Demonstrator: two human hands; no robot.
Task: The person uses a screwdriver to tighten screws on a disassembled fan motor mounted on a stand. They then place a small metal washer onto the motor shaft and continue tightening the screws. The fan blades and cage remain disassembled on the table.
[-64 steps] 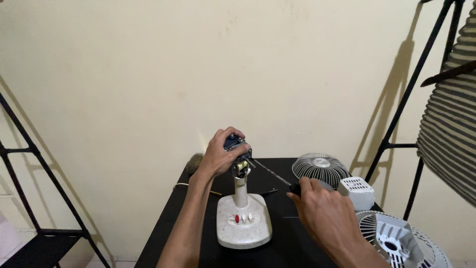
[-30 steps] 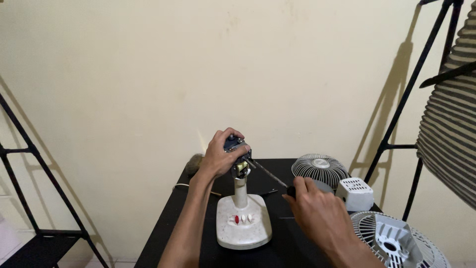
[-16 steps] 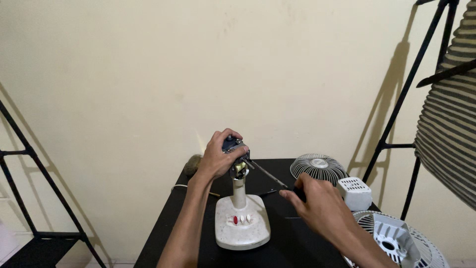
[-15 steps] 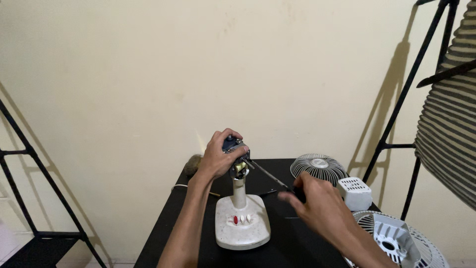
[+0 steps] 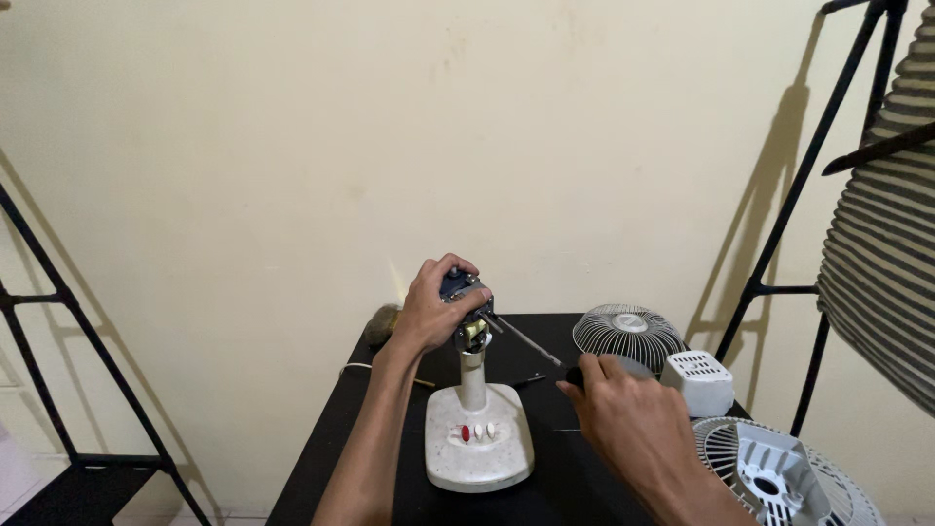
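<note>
A black rack (image 5: 58, 390) stands at the far left, off the table (image 5: 390, 429). On the black table, the left hand (image 5: 429, 312) wraps its fingers (image 5: 453, 265) around the dark motor (image 5: 466, 297) at the top of a fan stand (image 5: 477, 429). The stand is white, with a slim neck and a speckled base bearing one red and two white buttons. The motor is bare, with no blades or grille on it. A screwdriver (image 5: 526, 341) runs slantwise from the motor down to the right hand (image 5: 623, 419), whose fingers close on its dark handle. Behind that hand lies a round wire grille (image 5: 628, 336), with a small white vented cover (image 5: 698, 382) just beside it. A second grille (image 5: 779, 472) with a grey plastic piece lies at the table's right edge. A black pole frame (image 5: 808, 234) and striped cloth (image 5: 886, 253) stand beyond.
</note>
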